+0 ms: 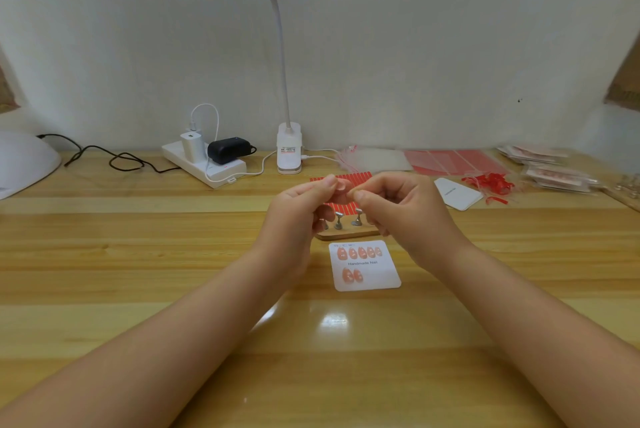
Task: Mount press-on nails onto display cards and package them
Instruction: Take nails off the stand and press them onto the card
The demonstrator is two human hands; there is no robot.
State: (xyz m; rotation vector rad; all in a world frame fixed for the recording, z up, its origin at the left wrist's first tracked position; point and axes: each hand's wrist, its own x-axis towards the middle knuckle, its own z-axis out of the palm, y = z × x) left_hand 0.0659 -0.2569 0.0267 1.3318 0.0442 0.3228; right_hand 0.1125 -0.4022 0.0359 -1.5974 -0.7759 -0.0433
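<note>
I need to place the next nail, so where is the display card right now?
In the head view the display card lies flat on the wooden table, just right of centre, directly in front of the wooden nail stand and below both raised hands.

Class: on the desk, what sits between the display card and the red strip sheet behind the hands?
A wooden stand with metal nail holders, seen in the head view.

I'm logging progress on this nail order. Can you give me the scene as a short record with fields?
surface: wooden table
card: white display card, flat, nearer than the hands
nails on card: five in the top row, two below
left hand: pinches a pink nail
right hand: fingertips meet the same nail
stand: wooden nail stand behind the card
packets: stacked at far right
</note>
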